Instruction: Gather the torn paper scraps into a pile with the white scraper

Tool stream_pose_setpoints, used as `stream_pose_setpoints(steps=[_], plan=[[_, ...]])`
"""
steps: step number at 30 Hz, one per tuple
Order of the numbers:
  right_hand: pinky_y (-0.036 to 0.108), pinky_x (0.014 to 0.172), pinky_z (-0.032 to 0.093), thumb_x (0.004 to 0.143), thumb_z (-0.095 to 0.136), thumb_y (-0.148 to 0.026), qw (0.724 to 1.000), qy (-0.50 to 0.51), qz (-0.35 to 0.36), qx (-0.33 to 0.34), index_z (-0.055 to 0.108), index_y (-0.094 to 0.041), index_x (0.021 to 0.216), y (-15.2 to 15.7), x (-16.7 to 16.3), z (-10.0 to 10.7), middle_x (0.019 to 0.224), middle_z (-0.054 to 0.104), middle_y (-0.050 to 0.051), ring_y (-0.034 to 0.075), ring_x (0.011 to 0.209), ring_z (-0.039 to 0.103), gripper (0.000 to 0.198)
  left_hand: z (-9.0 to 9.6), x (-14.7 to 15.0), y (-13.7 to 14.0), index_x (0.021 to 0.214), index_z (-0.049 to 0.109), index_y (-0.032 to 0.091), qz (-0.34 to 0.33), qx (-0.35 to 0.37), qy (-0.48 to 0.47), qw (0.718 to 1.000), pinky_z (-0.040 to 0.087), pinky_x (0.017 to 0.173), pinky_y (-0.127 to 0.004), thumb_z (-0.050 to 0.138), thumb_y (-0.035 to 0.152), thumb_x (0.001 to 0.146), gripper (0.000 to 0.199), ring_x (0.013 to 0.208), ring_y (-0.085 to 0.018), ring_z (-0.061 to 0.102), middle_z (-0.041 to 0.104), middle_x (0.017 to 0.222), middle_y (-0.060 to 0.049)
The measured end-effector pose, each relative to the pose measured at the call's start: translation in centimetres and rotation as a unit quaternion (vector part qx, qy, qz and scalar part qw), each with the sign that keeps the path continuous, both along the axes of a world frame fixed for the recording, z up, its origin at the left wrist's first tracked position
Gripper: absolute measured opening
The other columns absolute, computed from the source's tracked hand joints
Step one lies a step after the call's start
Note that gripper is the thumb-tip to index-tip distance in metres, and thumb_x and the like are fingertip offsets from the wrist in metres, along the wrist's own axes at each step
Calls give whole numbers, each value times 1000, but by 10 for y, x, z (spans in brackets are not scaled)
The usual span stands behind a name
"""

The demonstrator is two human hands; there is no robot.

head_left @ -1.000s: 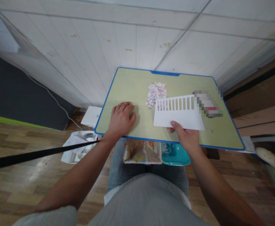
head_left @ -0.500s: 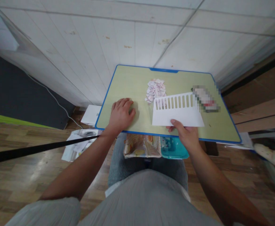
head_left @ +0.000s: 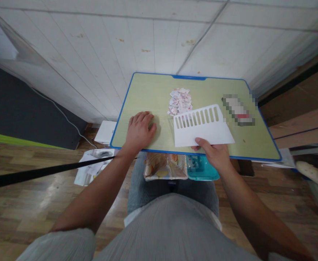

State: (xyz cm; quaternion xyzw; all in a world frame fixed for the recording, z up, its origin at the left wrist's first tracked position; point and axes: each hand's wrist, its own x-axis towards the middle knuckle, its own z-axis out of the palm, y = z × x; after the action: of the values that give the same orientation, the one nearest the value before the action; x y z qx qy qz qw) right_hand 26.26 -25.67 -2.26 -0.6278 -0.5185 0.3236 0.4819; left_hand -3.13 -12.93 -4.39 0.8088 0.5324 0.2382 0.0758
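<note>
My right hand [head_left: 213, 151] grips a white slotted sheet [head_left: 202, 134] by its near edge, thumb on top. A row of long slots runs along the sheet's far side, and it slants over the board. Just beyond its far left corner lies a pile of small pinkish-white scraps [head_left: 180, 100], apparently torn paper; the sheet hides the near part of it. To the left, my left hand [head_left: 141, 128] rests palm down on the board with fingers stretched out, holding nothing. Both are over a pale green tabletop [head_left: 153, 87] with a blue rim.
A blurred-out flat object [head_left: 239, 110] lies at the tabletop's right. Under the front edge sit a patterned box [head_left: 165, 168] and a turquoise tray [head_left: 203, 170], by my legs. A white wall stands behind. A black strap [head_left: 52, 168] crosses from the left.
The white slotted sheet has turned slightly, its left side coming nearer and its far right corner rising. My left hand keeps its place. The view has shifted a little.
</note>
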Motion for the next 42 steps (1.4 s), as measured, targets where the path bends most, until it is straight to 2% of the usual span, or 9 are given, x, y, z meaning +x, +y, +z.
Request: stream_pose_setpoints(steps=[4,8,17,23,27,32,38,40,42], plan=[[47,79,73,96,86,-69,1000,-1,-5,5,76,-27,63,-1,0,-1,67,80,8,30,70,81,54,1,0,0,144,79,22,1,2,9,1000,46,139,-59,61,34,111,40,160,-37,64,76,166,-16],[44,74,72,97,85,-68,1000,3,-6,7,75,-27,64,-2,-3,0,67,80,7,28,68,80,53,2,0,-1,142,79,22,2,4,4,1000,46,138,-59,63,32,109,38,159,-37,65,77,164,-16],[44,71,72,95,84,-56,1000,5,-9,-8,78,-28,67,-3,-5,-4,66,80,7,30,70,81,41,3,1,-2,142,79,22,3,2,1,1000,46,138,-59,61,33,110,38,159,-37,65,77,164,-16],[45,78,73,99,84,-62,1000,5,-15,0,76,-29,64,-2,-3,-4,69,82,7,29,69,81,48,4,1,-3,144,79,23,2,-6,-3,1000,45,139,-62,61,32,110,39,161,-38,63,76,166,-16],[44,74,73,96,85,-61,1000,-9,0,-19,76,-29,61,-3,-3,-2,69,82,8,30,71,83,48,4,0,-3,144,79,24,4,-5,-4,1000,45,139,-62,62,33,110,39,160,-38,64,76,165,-15],[45,69,74,90,89,-59,999,14,-4,-29,81,-28,71,-5,-2,-2,71,83,8,32,72,83,37,5,1,-3,144,79,23,3,-5,2,1000,45,139,-60,61,33,110,39,160,-38,64,76,165,-16],[48,79,75,84,95,-59,999,28,-17,-10,85,-28,89,-4,0,-4,87,89,6,34,84,85,33,3,1,-2,143,79,24,4,-3,-2,1000,46,139,-60,61,33,110,39,159,-37,65,77,164,-14],[48,82,75,84,95,-56,999,40,-18,-8,84,-27,86,-3,1,-5,83,88,6,33,81,84,31,3,0,-2,143,79,25,3,-1,-3,1000,46,139,-60,61,33,110,39,159,-37,65,77,164,-14],[45,76,73,87,92,-54,997,75,-30,-2,78,-27,77,0,1,-7,73,82,5,29,70,80,32,2,0,-2,143,79,25,3,0,-3,1000,46,139,-60,61,34,110,39,159,-37,65,77,164,-15]])
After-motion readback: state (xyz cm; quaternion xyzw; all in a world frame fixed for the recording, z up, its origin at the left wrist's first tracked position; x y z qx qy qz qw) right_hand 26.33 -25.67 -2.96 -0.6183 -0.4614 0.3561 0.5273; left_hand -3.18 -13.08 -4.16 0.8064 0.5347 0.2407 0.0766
